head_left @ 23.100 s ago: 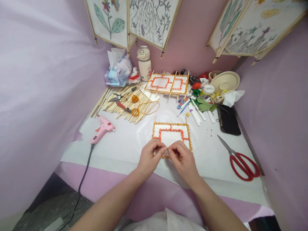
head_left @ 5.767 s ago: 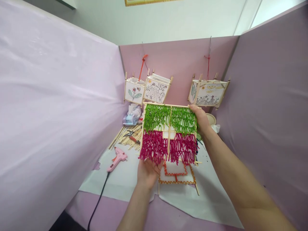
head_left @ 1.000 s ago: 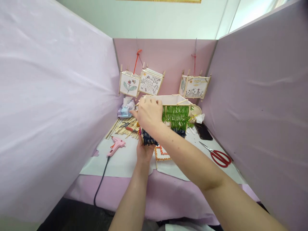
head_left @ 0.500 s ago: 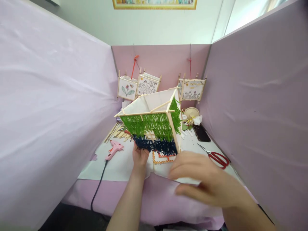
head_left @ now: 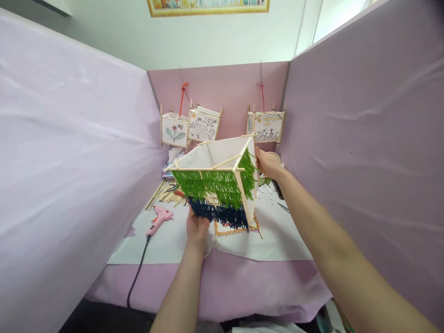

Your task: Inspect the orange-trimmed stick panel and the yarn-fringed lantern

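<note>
A box-shaped stick-framed lantern [head_left: 211, 189], with white panels and green and dark blue yarn-like strands on its sides, is held tilted above the table. Under its lower left part, my left hand [head_left: 197, 225] supports it, the fingers partly hidden behind the dark strands. My right hand [head_left: 268, 163] grips the far right edge of the frame near its upper corner, fingertips out of sight behind it. Below the lantern lies a flat piece with orange wavy trim [head_left: 229, 231], partly covered from view.
A pink glue gun [head_left: 160, 219] with a black cord lies to the left. Thin wooden sticks [head_left: 166, 195] are piled behind it. Paper lanterns with drawings [head_left: 204, 126] hang at the back. Scissors [head_left: 283, 207] peek out beside my right arm. Purple cloth-covered partitions [head_left: 360, 115] rise on both sides.
My right hand has moved up and away from me, from in front of the lantern to its far right edge, and now grips it. My left hand still supports the lantern.
</note>
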{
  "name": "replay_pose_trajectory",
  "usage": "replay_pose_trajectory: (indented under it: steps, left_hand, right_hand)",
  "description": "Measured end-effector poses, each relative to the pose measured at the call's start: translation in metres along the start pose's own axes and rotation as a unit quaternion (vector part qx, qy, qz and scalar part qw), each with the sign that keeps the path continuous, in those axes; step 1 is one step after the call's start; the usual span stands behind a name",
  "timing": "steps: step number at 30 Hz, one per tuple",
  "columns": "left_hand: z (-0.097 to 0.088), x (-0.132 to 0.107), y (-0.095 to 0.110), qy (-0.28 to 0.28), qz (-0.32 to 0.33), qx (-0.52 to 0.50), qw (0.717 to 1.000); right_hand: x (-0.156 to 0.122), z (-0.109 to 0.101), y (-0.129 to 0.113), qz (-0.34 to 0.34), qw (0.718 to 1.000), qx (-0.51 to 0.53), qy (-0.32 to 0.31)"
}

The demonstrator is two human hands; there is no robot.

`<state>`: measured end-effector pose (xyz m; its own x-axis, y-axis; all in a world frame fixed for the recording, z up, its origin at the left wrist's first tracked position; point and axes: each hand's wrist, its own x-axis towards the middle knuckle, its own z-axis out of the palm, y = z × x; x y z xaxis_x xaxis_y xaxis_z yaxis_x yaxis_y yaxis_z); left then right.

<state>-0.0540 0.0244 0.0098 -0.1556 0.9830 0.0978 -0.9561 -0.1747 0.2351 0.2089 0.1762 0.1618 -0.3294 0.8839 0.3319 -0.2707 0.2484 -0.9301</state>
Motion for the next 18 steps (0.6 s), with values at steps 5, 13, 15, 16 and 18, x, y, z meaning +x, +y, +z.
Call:
replay_pose_trajectory:
  steps: [5, 13, 15, 16, 18]
  left_hand:
    - [0.01, -0.002, 0.003, 0.006, -0.04, -0.015, 0.999]
    - [0.024, -0.011, 0.001, -0.052, -0.076, -0.004, 0.996]
    - [0.028, -0.014, 0.0, -0.062, -0.075, 0.001, 0.995]
    - [0.029, -0.015, 0.0, -0.064, -0.074, 0.002, 0.995]
    - [0.032, -0.017, -0.002, -0.061, -0.07, 0.001, 0.996]
  right_hand:
    - [-0.001, 0.002, 0.025, 0.055, 0.993, 0.058, 0.089]
    - [-0.007, -0.003, 0.048, 0.098, 0.976, 0.1, 0.167]
    - [-0.009, -0.004, 0.051, 0.104, 0.974, 0.108, 0.171]
    - [-0.01, -0.005, 0.053, 0.106, 0.973, 0.111, 0.172]
    - [-0.011, -0.006, 0.056, 0.105, 0.973, 0.114, 0.173]
